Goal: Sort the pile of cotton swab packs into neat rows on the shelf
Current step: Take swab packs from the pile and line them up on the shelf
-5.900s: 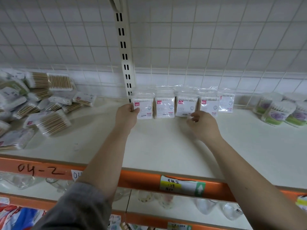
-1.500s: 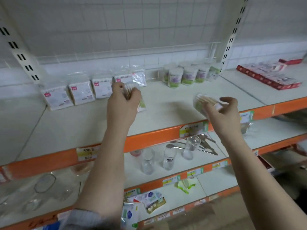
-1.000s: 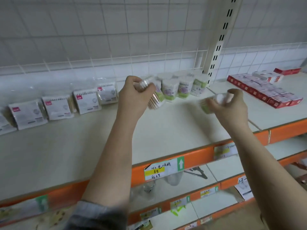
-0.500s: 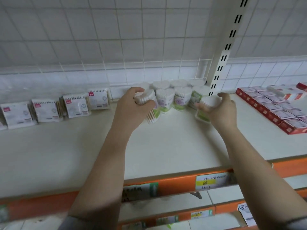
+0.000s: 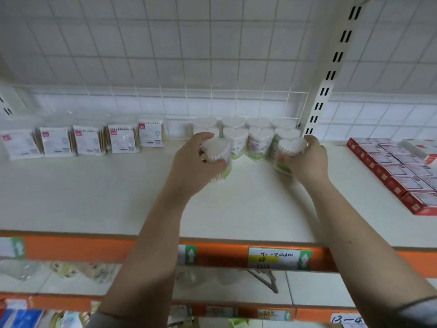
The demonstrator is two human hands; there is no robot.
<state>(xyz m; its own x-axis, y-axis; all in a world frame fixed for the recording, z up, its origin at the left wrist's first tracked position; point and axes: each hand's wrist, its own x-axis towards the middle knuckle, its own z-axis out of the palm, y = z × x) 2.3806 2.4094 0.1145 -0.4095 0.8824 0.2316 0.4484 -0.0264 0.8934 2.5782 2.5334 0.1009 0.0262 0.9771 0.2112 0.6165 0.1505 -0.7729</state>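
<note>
Both hands reach over the white shelf point(image 5: 118, 197) toward its far edge. The left hand point(image 5: 194, 162) has its fingers point(image 5: 201, 138) wrapped closed around a round cotton swab pack point(image 5: 216, 150), which is tilted with the white swab tips facing the camera; whether its base touches the shelf cannot be determined. The right hand point(image 5: 307, 159) has its fingers closed around a second round pack point(image 5: 289, 150), also tilted, its green-labelled base low against the shelf. Both held packs sit at the near side of a cluster of upright round packs point(image 5: 259, 143) standing against the wire grid back panel point(image 5: 212, 55), just left of the slotted upright post point(image 5: 331, 67). Far left along the back panel, a row of flat swab packs point(image 5: 87, 143) stands on edge. Red boxes point(image 5: 397, 171) lie in rows at the right.
</note>
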